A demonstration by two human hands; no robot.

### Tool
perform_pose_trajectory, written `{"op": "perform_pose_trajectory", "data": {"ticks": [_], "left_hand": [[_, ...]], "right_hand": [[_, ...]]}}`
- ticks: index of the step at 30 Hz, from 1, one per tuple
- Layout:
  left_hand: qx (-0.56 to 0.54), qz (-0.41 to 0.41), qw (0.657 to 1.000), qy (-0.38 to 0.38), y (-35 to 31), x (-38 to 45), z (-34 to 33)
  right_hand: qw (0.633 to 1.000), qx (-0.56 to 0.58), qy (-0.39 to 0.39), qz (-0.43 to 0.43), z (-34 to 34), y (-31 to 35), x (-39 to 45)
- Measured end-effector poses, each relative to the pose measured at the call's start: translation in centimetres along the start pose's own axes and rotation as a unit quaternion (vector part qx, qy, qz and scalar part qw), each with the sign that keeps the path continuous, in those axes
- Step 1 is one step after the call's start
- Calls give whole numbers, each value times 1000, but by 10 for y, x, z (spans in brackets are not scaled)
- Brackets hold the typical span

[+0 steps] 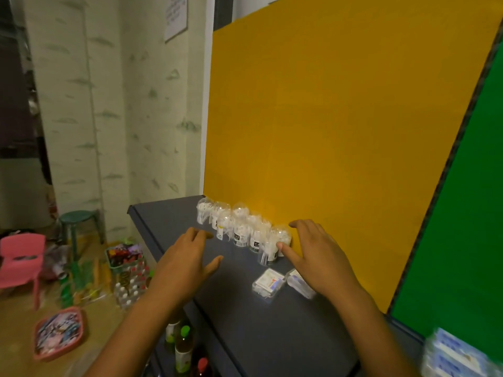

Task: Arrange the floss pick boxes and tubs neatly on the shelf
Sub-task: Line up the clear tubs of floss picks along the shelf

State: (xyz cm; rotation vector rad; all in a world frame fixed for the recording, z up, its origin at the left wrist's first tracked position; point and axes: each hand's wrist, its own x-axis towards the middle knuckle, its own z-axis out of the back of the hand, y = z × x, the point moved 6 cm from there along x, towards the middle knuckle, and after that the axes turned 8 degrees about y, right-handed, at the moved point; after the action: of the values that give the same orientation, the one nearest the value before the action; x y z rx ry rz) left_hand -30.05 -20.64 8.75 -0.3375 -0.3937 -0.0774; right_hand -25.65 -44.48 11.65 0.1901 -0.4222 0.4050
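A dark grey shelf (272, 322) is backed by a yellow board (340, 118). The left hand (187, 257) is held spread above it, holding nothing. The right hand (318, 254) is spread, its thumb touching the nearest of the clustered tubs (239, 227). Two flat boxes (269, 284) lie just beside that hand.

Clear floss pick tubs (239, 227), domed lids, white picks inside, upright, clustered in two rough rows on dark grey shelf (272, 330) against yellow board. Nearest tub (273, 246) tilted. Two flat clear floss pick boxes (269, 284) side by side just in front.
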Motion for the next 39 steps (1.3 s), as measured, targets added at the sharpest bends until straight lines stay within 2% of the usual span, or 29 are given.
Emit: {"op": "perform_pose_trajectory", "data": {"ticks": [13, 19, 28, 35, 39], "left_hand": [[-77, -86, 993, 28, 98, 139, -43], [-146, -104, 982, 68, 141, 194, -90], [-249, -69, 951, 168, 155, 228, -175], [-194, -50, 965, 171, 158, 240, -200], [-258, -45, 952, 161, 163, 241, -199]], "right_hand": [[996, -29, -3, -83, -60, 20, 117], [991, -42, 18, -128, -106, 32, 154], [976, -43, 25, -210, -151, 24, 163], [974, -42, 18, -224, -162, 20, 169], [973, -37, 18, -227, -167, 21, 178]]}}
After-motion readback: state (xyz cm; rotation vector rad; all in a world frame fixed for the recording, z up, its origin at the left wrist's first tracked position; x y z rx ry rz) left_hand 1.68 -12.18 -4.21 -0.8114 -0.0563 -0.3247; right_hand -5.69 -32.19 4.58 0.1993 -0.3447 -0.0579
